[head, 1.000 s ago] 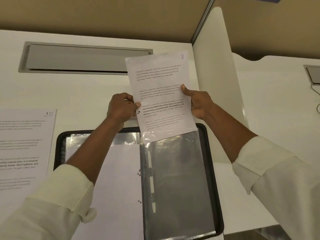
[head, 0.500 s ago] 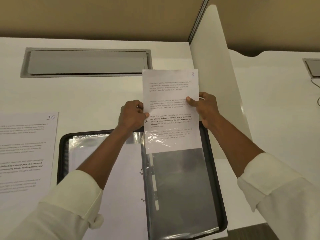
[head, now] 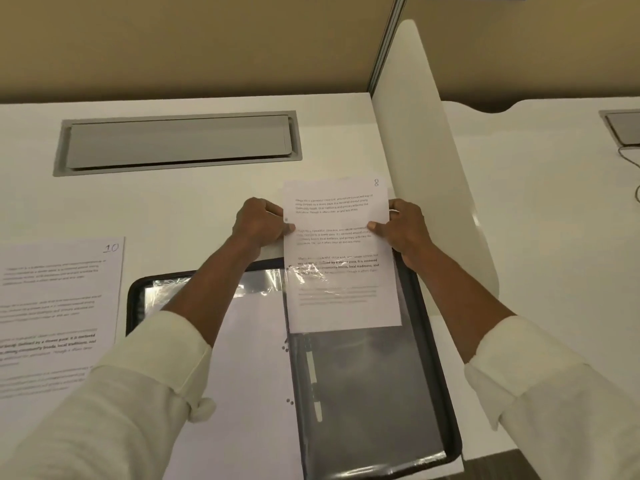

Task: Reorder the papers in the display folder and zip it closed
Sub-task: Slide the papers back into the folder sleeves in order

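Abreast: left hand (head: 259,225), paper (head: 341,244), right hand (head: 408,227)

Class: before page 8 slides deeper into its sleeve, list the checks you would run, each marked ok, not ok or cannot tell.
1. The left hand grips the left edge of page 8: ok.
2. The right hand grips its right edge: ok.
3. Its bottom is inside the sleeve: ok, plastic glare covers the lower text.
4. Sheet uncreased: ok.
5. All pages filed: not ok, page 10 lies on the desk left of the folder.
6. The zip unobstructed: cannot tell.
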The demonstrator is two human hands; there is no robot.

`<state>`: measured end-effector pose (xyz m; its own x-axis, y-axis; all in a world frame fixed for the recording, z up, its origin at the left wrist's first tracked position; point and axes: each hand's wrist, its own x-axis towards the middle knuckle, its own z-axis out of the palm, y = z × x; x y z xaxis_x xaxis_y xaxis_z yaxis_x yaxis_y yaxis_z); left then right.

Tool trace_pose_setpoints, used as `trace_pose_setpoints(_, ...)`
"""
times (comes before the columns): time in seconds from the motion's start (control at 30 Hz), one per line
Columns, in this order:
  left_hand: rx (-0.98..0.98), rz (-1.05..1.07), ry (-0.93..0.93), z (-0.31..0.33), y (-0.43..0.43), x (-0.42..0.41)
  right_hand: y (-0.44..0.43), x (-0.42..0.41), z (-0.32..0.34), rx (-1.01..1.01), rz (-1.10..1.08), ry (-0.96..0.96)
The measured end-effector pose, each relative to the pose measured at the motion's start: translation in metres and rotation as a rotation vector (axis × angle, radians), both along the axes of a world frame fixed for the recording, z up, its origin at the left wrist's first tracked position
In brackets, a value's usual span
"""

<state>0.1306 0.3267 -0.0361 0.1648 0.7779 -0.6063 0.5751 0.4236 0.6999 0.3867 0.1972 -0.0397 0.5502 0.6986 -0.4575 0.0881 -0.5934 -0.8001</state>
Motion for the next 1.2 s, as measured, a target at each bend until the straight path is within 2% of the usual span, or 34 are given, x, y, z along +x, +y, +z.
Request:
trace_pose_setpoints(0.13,-0.052,-0.132,0.06,-0.007,-0.009,-0.007,0.005,-0.001,0.006,0.04,-0.047,-0.026)
trace_pose_setpoints(0.3,0.002,-0.164,0.126,-0.005,-0.02,-0.014,0.017,-0.006,0.006,0.076,-0.047,-0.129)
trace_pose_setpoints(0.43,-0.006,-0.177,0.118,-0.001,-0.022,-0.018,0.017,-0.008,0.008,0.064,0.001,-0.115)
trace_pose_setpoints(0.6,-0.002,-0.042,-0.003,0.005,-0.01,-0.009,0.006,-0.004,0.004,0.003,0.064,-0.072)
trace_pose_setpoints(0.7,0.024,0.009,0.038,0.006,-0.003,-0.004,0.005,-0.002,0.002,0.022,0.05,-0.066)
trace_pose_setpoints(0.87,-0.017,-0.142,0.108,0.004,-0.011,-0.008,0.007,-0.002,0.004,0.042,0.024,-0.158)
trace_pose_setpoints(1.0,0.057,-0.337,0.202,0.006,-0.017,-0.012,0.01,-0.005,0.009,0.093,0.069,-0.164)
trace_pose_setpoints(1.2,0.078,-0.317,0.124,0.008,-0.015,-0.014,0.01,-0.004,0.011,0.067,0.209,-0.215)
